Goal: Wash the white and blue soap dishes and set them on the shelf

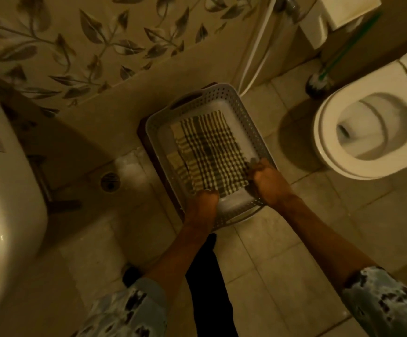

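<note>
A cloth (pixel 209 152) lies in a basket (pixel 149 132) by the wall (pixel 115 110), between a washbasin (pixel 5 203) at left and a toilet (pixel 324 147) at right; a floor drain (pixel 110 182) sits left of the basket.

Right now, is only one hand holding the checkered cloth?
No, the left hand and the right hand each grip a near corner of the checkered cloth.
</note>
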### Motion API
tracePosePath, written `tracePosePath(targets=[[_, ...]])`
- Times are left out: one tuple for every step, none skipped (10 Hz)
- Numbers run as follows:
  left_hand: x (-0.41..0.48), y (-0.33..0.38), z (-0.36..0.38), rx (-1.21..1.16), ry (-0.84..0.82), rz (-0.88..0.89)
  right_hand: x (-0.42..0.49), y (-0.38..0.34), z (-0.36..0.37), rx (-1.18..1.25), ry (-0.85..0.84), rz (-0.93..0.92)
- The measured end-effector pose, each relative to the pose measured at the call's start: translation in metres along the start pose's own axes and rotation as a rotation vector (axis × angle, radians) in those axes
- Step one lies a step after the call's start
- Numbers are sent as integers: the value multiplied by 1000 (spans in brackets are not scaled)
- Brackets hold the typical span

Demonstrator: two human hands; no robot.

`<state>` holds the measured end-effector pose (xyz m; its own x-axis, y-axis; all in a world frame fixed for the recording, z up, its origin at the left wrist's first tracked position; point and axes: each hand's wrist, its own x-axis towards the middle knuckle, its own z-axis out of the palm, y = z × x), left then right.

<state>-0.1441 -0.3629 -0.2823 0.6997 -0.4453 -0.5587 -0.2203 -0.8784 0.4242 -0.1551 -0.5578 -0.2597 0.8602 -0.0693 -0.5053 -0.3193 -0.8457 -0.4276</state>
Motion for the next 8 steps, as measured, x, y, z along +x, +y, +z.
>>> tracePosePath(targets=[[1,4,-2,58,-176,-69,-3,-1,4,-44,-72,-3],[2,-3,6,180,-212,13,-7,-2,10,-206,-140,-15],[-3,-4,7,164,-156,12,-11,-5,12,-186,-115,11],[-4,-4,11,229,-150,27,-14,-12,15,-185,-136,60],[1,1,3,239,-253,-24,-17,-22,13,-219,-199,134],[-3,3,-11,85,-266,-7,-23,-34,8,-245,-196,145],[-25,1,-43,-94,-213,9,-34,-59,-9,-232,-174,177],[-52,-4,-83,-211,-139,30,-51,-97,-26,-171,-107,116]])
